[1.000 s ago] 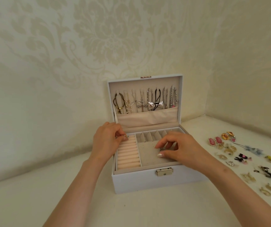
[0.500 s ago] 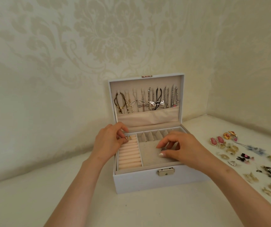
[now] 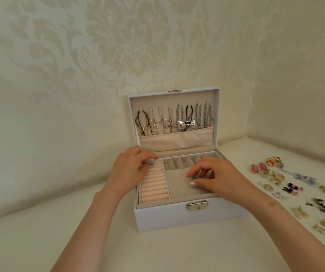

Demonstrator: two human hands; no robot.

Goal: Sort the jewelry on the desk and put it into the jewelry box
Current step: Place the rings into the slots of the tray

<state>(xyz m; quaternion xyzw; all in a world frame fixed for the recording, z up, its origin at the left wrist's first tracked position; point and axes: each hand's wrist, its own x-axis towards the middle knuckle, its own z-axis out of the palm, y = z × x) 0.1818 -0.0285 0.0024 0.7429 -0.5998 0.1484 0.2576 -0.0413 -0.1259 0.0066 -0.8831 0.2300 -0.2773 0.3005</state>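
No readable text, label or number on anything here

- The desk [image 3: 30, 246], a pale cream surface, fills the lower view and runs back into a corner.
- The wall [image 3: 59, 79] behind the desk carries cream damask wallpaper; a large floral medallion [image 3: 132, 36] sits high above the desk's rear edge.
- A second papered wall [image 3: 295, 79] rises at the desk's right.

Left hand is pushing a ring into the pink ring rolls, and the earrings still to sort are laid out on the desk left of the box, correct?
Not quite. In the head view the earrings lie right of the jewelry box, not left. The rest holds: the left hand presses a ring into the pink ring rolls.
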